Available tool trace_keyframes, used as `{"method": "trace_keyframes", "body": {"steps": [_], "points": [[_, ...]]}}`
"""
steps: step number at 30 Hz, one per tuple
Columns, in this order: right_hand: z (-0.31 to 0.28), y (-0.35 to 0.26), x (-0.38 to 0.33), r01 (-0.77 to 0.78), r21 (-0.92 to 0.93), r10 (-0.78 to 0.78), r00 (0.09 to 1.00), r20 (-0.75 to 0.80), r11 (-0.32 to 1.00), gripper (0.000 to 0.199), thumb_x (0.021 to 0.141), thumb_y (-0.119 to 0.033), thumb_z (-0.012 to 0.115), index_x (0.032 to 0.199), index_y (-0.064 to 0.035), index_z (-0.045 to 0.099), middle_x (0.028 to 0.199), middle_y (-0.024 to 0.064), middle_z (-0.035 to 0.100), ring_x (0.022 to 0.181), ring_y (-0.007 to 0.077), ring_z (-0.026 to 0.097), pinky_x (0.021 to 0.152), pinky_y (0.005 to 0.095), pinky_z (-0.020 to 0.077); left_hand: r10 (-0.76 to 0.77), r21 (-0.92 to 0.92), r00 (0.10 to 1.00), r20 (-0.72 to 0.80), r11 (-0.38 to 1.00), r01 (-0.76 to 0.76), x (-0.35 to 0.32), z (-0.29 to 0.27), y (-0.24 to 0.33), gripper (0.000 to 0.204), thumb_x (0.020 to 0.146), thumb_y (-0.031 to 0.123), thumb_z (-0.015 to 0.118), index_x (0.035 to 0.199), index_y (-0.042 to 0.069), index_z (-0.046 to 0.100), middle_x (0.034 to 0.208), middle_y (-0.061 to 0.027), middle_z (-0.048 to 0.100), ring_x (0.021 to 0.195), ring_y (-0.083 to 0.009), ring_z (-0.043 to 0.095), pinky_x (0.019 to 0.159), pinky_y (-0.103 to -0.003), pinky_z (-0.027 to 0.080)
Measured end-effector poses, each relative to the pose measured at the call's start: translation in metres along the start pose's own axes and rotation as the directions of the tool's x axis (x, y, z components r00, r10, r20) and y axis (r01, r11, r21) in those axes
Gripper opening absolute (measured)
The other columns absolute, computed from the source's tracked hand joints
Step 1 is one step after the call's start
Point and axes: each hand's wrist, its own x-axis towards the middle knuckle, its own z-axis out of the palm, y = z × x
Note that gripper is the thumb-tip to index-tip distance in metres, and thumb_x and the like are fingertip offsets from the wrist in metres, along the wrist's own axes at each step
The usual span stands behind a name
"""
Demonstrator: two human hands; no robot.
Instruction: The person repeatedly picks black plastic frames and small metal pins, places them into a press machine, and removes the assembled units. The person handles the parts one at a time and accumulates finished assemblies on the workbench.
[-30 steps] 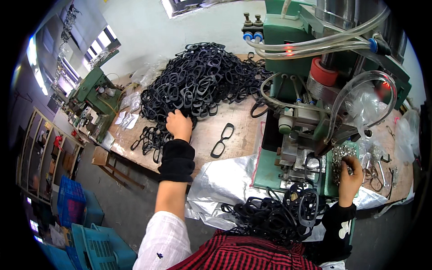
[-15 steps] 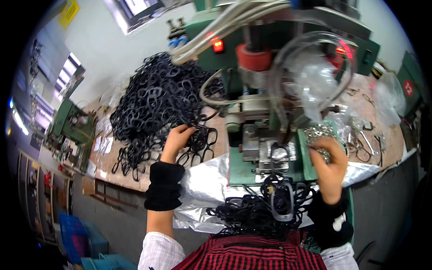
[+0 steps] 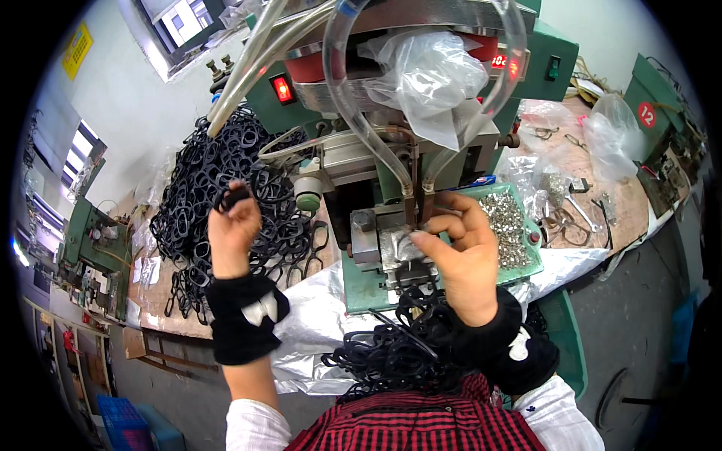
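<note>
Raised at the near side of a big heap of black eyeglass frames (image 3: pixel 214 169), my left hand (image 3: pixel 235 233) has its fingers closed on a dark eyeglass frame (image 3: pixel 232 198), mostly covered by the fingers. My right hand (image 3: pixel 468 259) is at the metal fixture (image 3: pixel 391 246) of a green press-like machine, just under its two upright metal tips (image 3: pixel 418 203). Its thumb and forefinger are pinched together; whatever is between them is too small to make out. To the right of that hand stands a green tray (image 3: pixel 535 259) holding many small shiny metal parts (image 3: pixel 505 225).
More black frames (image 3: pixel 376 353) lie heaped in front of the machine, against my red checked apron (image 3: pixel 421 421). Clear hoses (image 3: pixel 335 68) and a plastic bag (image 3: pixel 432 83) hang over the work spot. A wrench (image 3: pixel 583 212) lies at the right. Silver foil (image 3: pixel 304 316) covers the table edge.
My right hand has moved left from the tray of metal parts to the fixture. My left hand has risen from the heap's near edge with a dark frame. The view has shifted.
</note>
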Motion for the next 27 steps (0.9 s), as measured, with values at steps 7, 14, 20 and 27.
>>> {"method": "trace_keyframes", "body": {"steps": [7, 14, 20, 27], "points": [[0.014, -0.002, -0.006, -0.003, 0.034, 0.006, 0.995, -0.101, 0.999, 0.04, 0.086, 0.002, 0.07, 0.122, 0.0061, 0.053, 0.1, 0.0077, 0.069, 0.093, 0.0124, 0.064, 0.087, 0.0258, 0.0486, -0.244, 0.236, 0.935, 0.256, 0.954, 0.184, -0.143, 0.001, -0.171, 0.02, 0.102, 0.021, 0.042, 0.087, 0.009, 0.043, 0.054, -0.0043, 0.049, 0.038, -0.0133, 0.041, 0.036, -0.024, 0.035], [-0.07, 0.016, 0.019, 0.248, -0.946, -0.504, 0.857, 0.113, 0.21, 0.025, 0.078, -0.006, 0.071, 0.102, -0.0026, 0.07, 0.118, 0.0167, 0.065, 0.116, 0.0346, 0.059, 0.097, 0.0448, 0.0467, 0.337, 0.61, 0.584, 0.739, 0.033, -0.792, -0.15, 0.098, -0.215, 0.028, 0.104, 0.024, 0.037, 0.09, 0.003, 0.047, 0.06, -0.0154, 0.061, 0.047, -0.022, 0.058, 0.043, -0.027, 0.045], [-0.128, 0.05, 0.014, 0.2, -0.98, -0.436, 0.883, 0.174, 0.016, 0.011, 0.079, -0.007, 0.074, 0.088, -0.0023, 0.07, 0.116, 0.02, 0.066, 0.116, 0.0397, 0.057, 0.098, 0.0453, 0.0465, 0.17, 0.565, 0.539, 0.825, -0.263, -0.782, -0.105, 0.096, -0.189, 0.032, 0.104, 0.025, 0.034, 0.096, -0.001, 0.05, 0.071, -0.022, 0.067, 0.059, -0.0271, 0.067, 0.058, -0.032, 0.055], [-0.152, 0.06, -0.003, 0.034, -0.321, -0.191, 0.86, -0.473, 0.946, 0.027, 0.095, -0.012, 0.068, 0.115, 0.0058, 0.07, 0.108, 0.0088, 0.072, 0.1, 0.013, 0.063, 0.093, 0.0252, 0.0461, 0.302, 0.746, 0.698, 0.649, -0.075, -0.662, -0.115, 0.06, -0.173, 0.027, 0.103, 0.022, 0.033, 0.095, 0.001, 0.048, 0.07, -0.0229, 0.064, 0.06, -0.0258, 0.065, 0.056, -0.028, 0.052]]}}
